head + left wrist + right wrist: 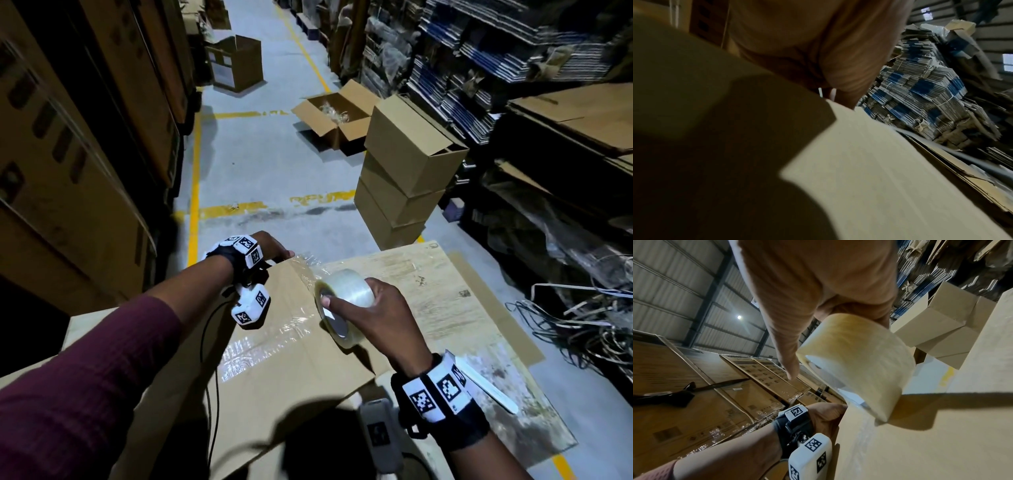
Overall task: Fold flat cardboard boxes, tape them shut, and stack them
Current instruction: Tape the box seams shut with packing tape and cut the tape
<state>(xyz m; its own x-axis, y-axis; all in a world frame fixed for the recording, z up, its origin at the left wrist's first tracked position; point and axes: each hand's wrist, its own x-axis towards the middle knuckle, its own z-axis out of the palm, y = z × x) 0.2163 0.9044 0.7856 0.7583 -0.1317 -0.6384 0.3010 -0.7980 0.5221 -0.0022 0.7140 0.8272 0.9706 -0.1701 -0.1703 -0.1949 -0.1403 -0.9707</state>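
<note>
— At twelve o'clock from the tape roll, where does the strip run?
— Along the cardboard box seam, from six toward eleven o'clock, ending at the far edge under the left hand.
— And the hands?
— Left hand's fingers curl over that edge, pinning the tape end. Right hand, nearer the roll, grips it, index finger across its core.

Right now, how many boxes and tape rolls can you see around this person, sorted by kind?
Closed boxes in the stack: 3
Open boxes on the floor: 2
Box being taped: 1
Tape rolls: 1
Total: 7
</note>
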